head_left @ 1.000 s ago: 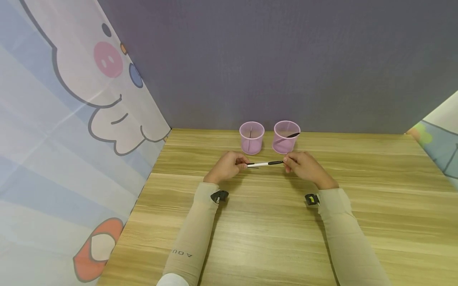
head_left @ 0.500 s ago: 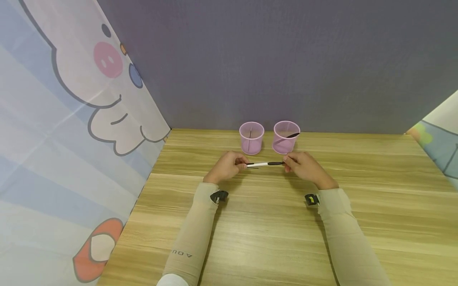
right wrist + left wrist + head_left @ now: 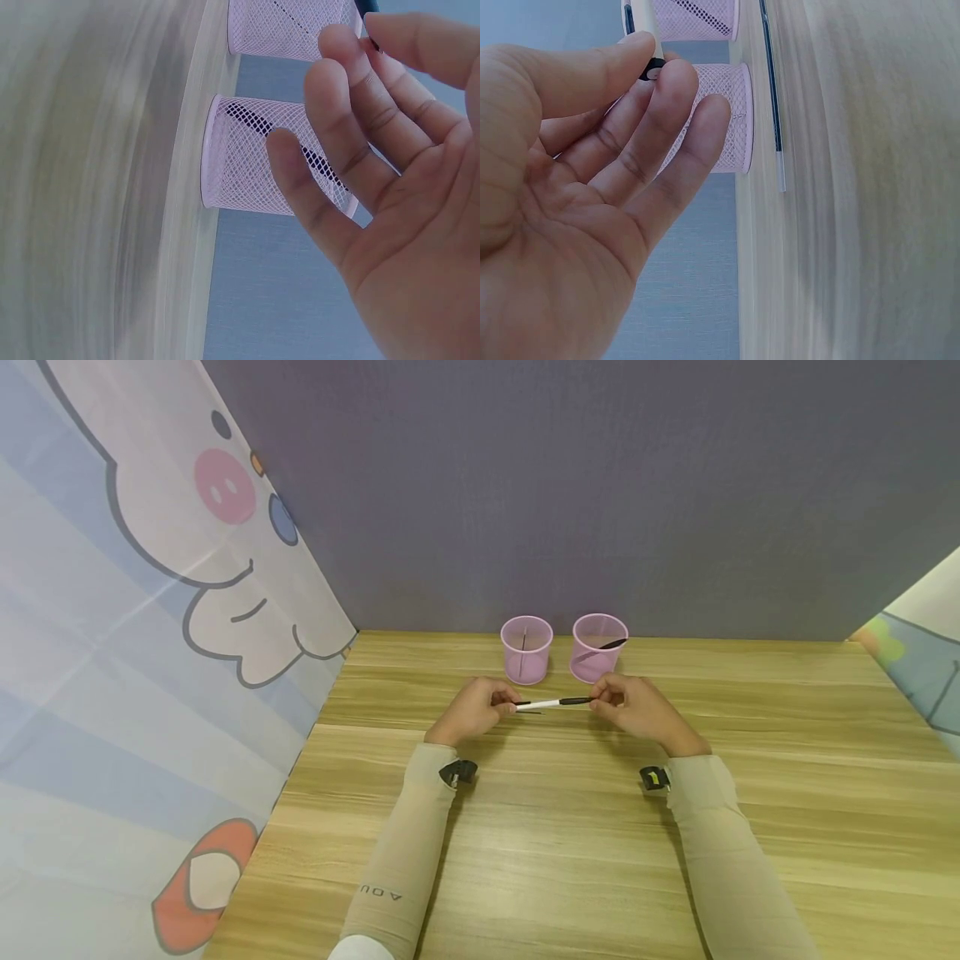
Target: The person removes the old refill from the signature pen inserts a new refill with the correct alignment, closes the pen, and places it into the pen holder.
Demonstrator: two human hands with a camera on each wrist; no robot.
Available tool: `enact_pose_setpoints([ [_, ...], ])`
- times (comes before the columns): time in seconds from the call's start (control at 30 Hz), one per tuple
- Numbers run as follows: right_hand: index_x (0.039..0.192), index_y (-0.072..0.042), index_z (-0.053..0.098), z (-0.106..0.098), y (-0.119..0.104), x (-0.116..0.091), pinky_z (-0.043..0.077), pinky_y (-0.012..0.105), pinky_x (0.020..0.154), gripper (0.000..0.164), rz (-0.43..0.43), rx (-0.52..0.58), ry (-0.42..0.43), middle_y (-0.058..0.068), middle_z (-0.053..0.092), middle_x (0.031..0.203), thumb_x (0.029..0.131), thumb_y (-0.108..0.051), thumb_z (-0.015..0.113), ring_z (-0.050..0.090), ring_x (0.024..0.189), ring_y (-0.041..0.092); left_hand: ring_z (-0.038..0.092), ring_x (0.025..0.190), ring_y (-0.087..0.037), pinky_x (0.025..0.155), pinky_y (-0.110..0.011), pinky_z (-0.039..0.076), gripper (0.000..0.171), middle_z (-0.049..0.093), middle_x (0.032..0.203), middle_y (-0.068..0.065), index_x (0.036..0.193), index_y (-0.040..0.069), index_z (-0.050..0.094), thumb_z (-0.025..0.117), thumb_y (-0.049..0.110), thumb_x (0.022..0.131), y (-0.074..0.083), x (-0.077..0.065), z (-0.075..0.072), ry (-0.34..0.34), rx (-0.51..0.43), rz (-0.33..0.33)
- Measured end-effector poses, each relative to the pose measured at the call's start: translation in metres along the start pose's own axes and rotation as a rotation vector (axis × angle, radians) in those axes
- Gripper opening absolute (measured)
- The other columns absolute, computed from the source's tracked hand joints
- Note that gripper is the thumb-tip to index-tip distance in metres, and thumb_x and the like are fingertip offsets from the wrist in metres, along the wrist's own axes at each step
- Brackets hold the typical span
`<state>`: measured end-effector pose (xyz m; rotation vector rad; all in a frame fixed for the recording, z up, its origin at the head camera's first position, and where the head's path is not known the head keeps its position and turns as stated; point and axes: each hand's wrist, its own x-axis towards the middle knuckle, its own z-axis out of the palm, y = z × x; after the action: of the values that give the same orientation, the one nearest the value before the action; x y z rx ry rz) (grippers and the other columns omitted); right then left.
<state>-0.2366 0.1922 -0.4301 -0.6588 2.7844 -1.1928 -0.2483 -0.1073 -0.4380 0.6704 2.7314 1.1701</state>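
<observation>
A pen with a white barrel (image 3: 537,704) and a black front section (image 3: 575,700) is held level above the table, between both hands. The left hand (image 3: 476,708) pinches the white end, where a black tip (image 3: 652,70) shows by the thumb in the left wrist view. At the opposite end, the right hand (image 3: 636,712) pinches the black part with thumb and fingertips; the right wrist view shows only a little of that dark end (image 3: 366,7). A thin dark pen refill (image 3: 774,97) with a clear end lies on the tabletop below the pen.
Two pink mesh cups stand behind the hands near the grey back panel (image 3: 675,527). Inside the left cup (image 3: 527,668) is a thin dark stick. A black pen-like item (image 3: 613,644) leans in the right cup (image 3: 591,670). The wooden table (image 3: 555,860) extends toward the person.
The right hand's thumb and fingers have shifted slightly at the black end of the pen. The left hand, the refill and the cups look almost unchanged.
</observation>
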Motion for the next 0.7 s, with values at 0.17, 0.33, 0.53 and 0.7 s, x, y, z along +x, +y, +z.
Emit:
enact_pose_setpoints([
  [0.17,0.098,-0.007,0.068,0.0009,-0.0001,0.0003,0.048,0.027,0.067,0.005,-0.017,0.017,0.000,0.005,0.068,0.082,0.095,-0.009,0.070,0.060,0.077,0.017,0.061,0.074,-0.010,0.069,-0.023,0.051,0.011,0.072,0.084,-0.004,0.102,0.006,0.077,0.070,0.005,0.094,-0.0002,-0.0001,0.0000,0.000,-0.006,0.002],
  [0.33,0.097,-0.004,0.068,0.0012,0.0011,0.0003,0.048,0.026,0.066,0.008,-0.031,0.021,0.002,0.004,0.067,0.081,0.095,-0.011,0.071,0.059,0.075,0.016,0.062,0.074,-0.010,0.069,-0.023,0.051,0.010,0.072,0.083,-0.004,0.101,0.006,0.077,0.070,0.005,0.094,-0.0004,-0.0002,0.0002,0.000,-0.006,0.011],
  [0.53,0.095,-0.004,0.068,0.0010,0.0017,-0.0001,0.047,0.025,0.065,0.010,-0.041,0.019,0.002,0.003,0.066,0.079,0.097,-0.013,0.068,0.058,0.074,0.015,0.061,0.073,-0.010,0.069,-0.023,0.050,0.010,0.072,0.083,-0.004,0.101,0.006,0.077,0.070,0.005,0.094,-0.0009,-0.0003,0.0003,-0.001,-0.007,0.013],
  [0.7,0.093,-0.007,0.069,0.0006,0.0011,0.0000,0.047,0.025,0.064,0.005,-0.054,0.024,0.003,0.003,0.065,0.077,0.097,-0.009,0.068,0.057,0.071,0.013,0.062,0.073,-0.010,0.069,-0.023,0.051,0.010,0.072,0.083,-0.004,0.100,0.006,0.077,0.070,0.004,0.094,-0.0011,-0.0001,0.0002,-0.003,-0.010,0.016],
])
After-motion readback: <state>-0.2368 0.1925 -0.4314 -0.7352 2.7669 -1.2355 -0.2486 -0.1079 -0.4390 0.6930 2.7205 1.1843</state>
